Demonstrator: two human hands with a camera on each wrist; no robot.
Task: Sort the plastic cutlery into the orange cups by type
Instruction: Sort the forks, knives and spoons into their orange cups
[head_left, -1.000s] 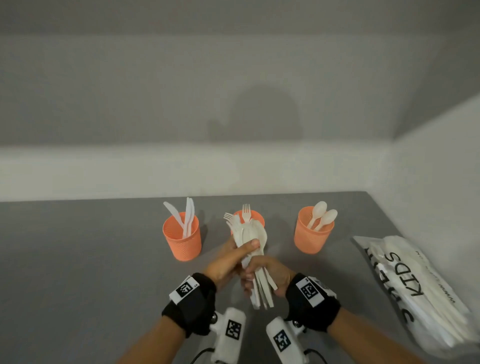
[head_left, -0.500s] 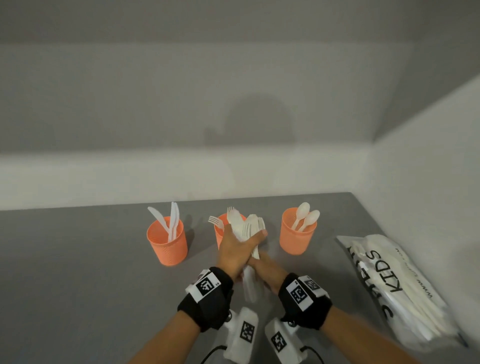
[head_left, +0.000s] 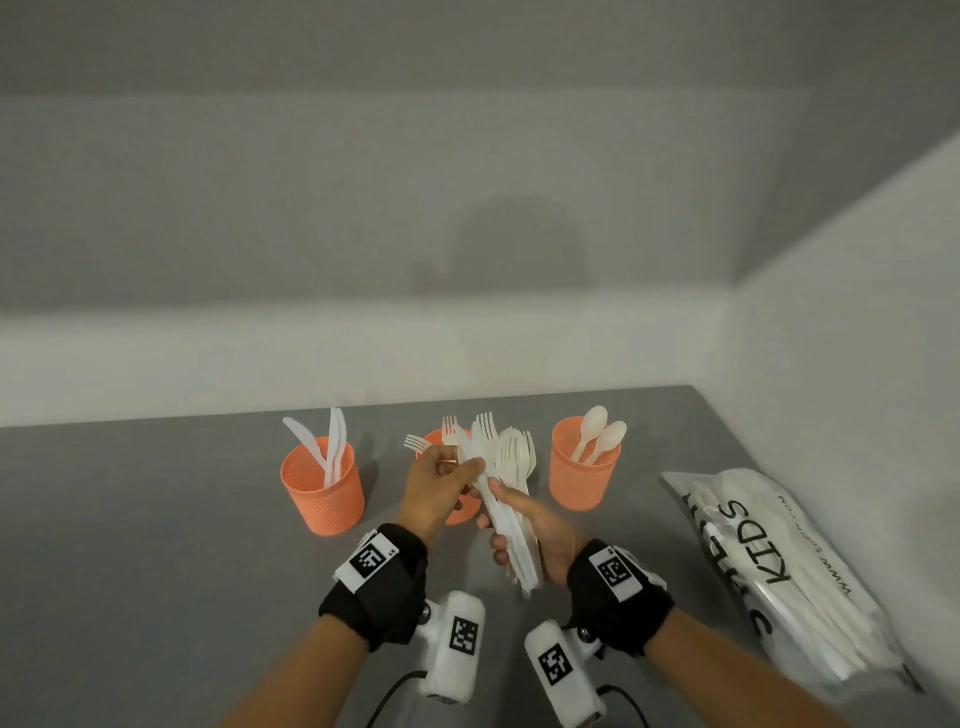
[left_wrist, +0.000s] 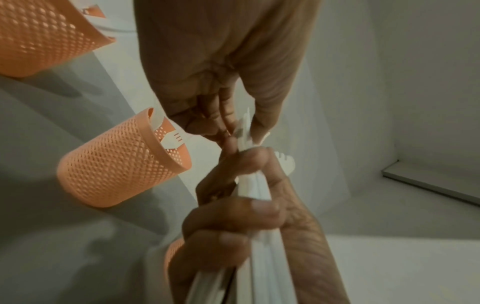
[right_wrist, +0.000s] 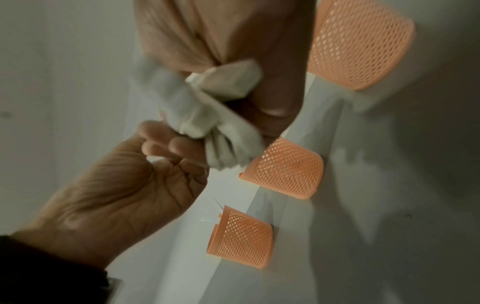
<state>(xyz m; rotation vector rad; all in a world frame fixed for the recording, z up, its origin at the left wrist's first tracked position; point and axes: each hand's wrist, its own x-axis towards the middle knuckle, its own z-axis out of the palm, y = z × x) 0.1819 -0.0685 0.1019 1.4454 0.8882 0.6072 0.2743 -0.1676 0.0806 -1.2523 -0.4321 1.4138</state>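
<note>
Three orange mesh cups stand in a row: the left cup (head_left: 322, 491) holds knives, the middle cup (head_left: 434, 441) holds forks and is mostly hidden behind my left hand, the right cup (head_left: 584, 475) holds two spoons. My right hand (head_left: 498, 512) grips a bundle of white plastic cutlery (head_left: 511, 467) by the handles, with fork heads fanned at its top. My left hand (head_left: 467, 467) pinches one piece at the bundle's left side. The left wrist view shows my left fingers (left_wrist: 226, 115) closed on that piece (left_wrist: 244, 127).
A clear plastic bag (head_left: 779, 571) printed "KIDS", full of white cutlery, lies on the grey table (head_left: 156, 571) at the right, close to the side wall. A white wall runs behind the cups.
My left hand has drawn back from over the bundle's top to its left side and now pinches a single piece. The bundle has fanned out in my right hand.
</note>
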